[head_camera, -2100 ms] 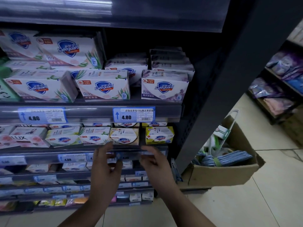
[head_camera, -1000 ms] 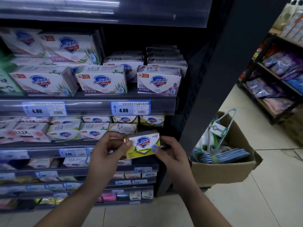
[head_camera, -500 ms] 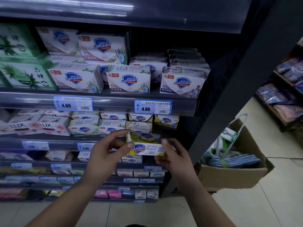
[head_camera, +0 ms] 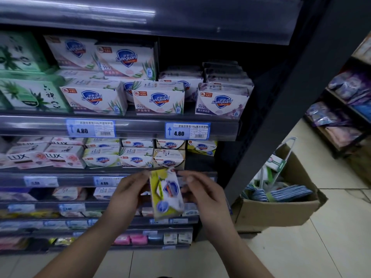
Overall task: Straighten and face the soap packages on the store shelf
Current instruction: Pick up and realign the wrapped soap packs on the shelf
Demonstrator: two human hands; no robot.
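A yellow-green Safeguard soap box (head_camera: 166,194) is held on end in front of the shelves, its long side vertical. My left hand (head_camera: 126,195) grips its left edge and my right hand (head_camera: 202,194) grips its right edge. Behind it, the second shelf (head_camera: 80,173) carries Lux boxes (head_camera: 60,157) and Safeguard boxes (head_camera: 136,157). At that shelf's right end is a dark gap (head_camera: 198,163), with one more yellow Safeguard box (head_camera: 201,147) at the back. The shelf above holds larger Safeguard packs (head_camera: 158,99).
A black upright post (head_camera: 281,101) ends the shelving on the right. An open cardboard box (head_camera: 281,211) with blue cloths stands on the tiled floor beside it. Lower shelves hold small soaps, and another rack (head_camera: 345,109) with purple packets is at far right.
Both hands took the yellow-green soap box off the second shelf's right end and pulled it out. It has turned from lying flat to standing on end, and now sits lower.
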